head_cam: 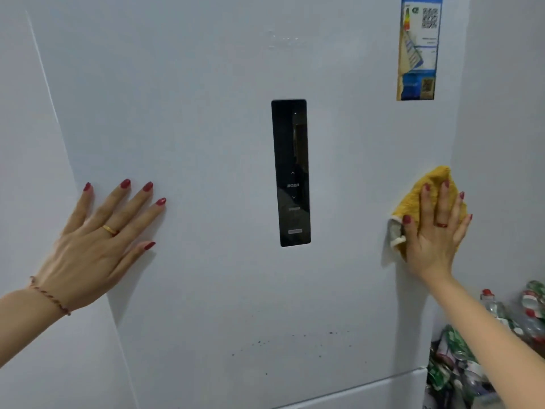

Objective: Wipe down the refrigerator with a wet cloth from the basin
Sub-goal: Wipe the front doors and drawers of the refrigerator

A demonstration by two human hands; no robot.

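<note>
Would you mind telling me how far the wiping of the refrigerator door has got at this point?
Done: the yellow cloth is already at the refrigerator door, so fetching it is behind. In hand: the right hand presses the cloth flat near the door's right edge, while the left hand rests flat on the door's left side. Left: dark specks low on the door below the black control panel look unwiped.

Yellow cloth flat against white refrigerator

A home kitchen: a white refrigerator with an energy label fills the frame, plastic bottles crowded at lower right.
</note>
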